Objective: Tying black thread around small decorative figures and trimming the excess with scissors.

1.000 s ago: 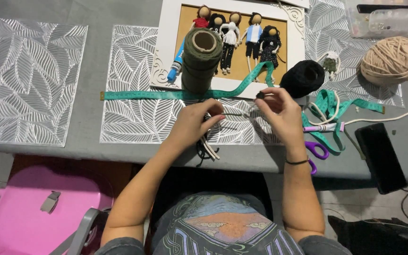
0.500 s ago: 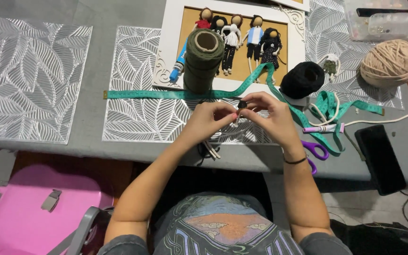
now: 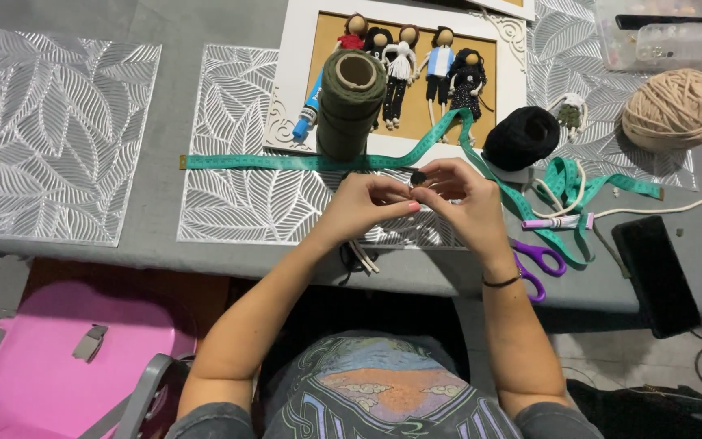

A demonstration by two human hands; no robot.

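Observation:
My left hand (image 3: 363,207) and my right hand (image 3: 463,199) meet fingertip to fingertip over the placemat, pinching a small dark bead (image 3: 418,178) and the cords (image 3: 362,256) that hang from under my left hand toward the table edge. Just behind my hands runs a green measuring tape (image 3: 286,162). An olive spool of cord (image 3: 349,104) stands upright beyond it, in front of a white frame (image 3: 298,73) holding several small cord dolls (image 3: 404,65).
A black yarn ball (image 3: 522,138) and a beige yarn ball (image 3: 676,110) lie right of the frame. Purple scissors (image 3: 536,260), a pen (image 3: 558,222) and a black phone (image 3: 647,272) sit at the right. A pink chair (image 3: 67,374) is below left.
My hands have come together from slightly apart, moving up toward the measuring tape, and now pinch the small bead between them.

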